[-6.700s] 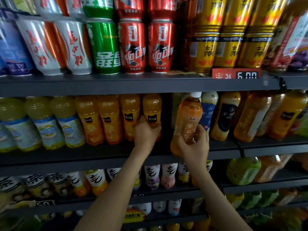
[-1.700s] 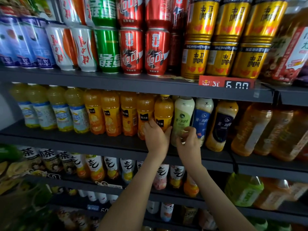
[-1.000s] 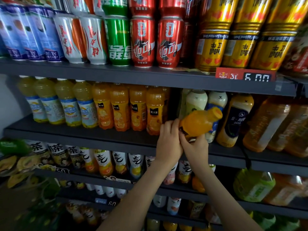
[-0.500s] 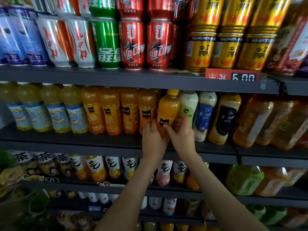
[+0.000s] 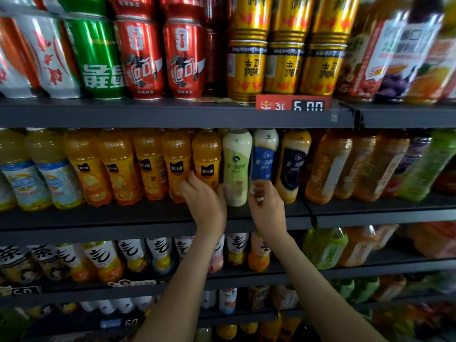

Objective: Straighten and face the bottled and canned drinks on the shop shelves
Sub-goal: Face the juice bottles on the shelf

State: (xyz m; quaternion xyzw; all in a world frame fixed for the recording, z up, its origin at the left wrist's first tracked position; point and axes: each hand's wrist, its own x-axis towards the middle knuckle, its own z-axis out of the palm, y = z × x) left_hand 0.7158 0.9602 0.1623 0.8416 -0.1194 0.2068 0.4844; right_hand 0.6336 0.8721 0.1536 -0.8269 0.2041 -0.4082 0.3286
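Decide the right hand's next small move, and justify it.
Probably draw the blue-label bottle forward, level with the green-label bottle: the right hand grips its base, and it looks set back from its neighbours. The left hand holds the orange juice bottle beside them.

A red price tag (image 5: 293, 104) sits at 1 o'clock on the front edge of the upper shelf (image 5: 148, 114), with a small logo at its left end and white digits reading 6.00 on a black panel. Just left of it, at 12 o'clock, lies a flat yellowish paper scrap (image 5: 222, 101). At 2 o'clock there is a small pale sticker (image 5: 333, 117), beside a black bracket (image 5: 357, 117) where two shelf sections meet. A second black bracket (image 5: 311, 213) is at 4 o'clock. At 7 o'clock is a pale label strip (image 5: 133, 283) with small cartoon faces. A dark label (image 5: 22, 291) is at 8 o'clock. Lower still, at 7 o'clock, is a blurred blue label (image 5: 111, 324).
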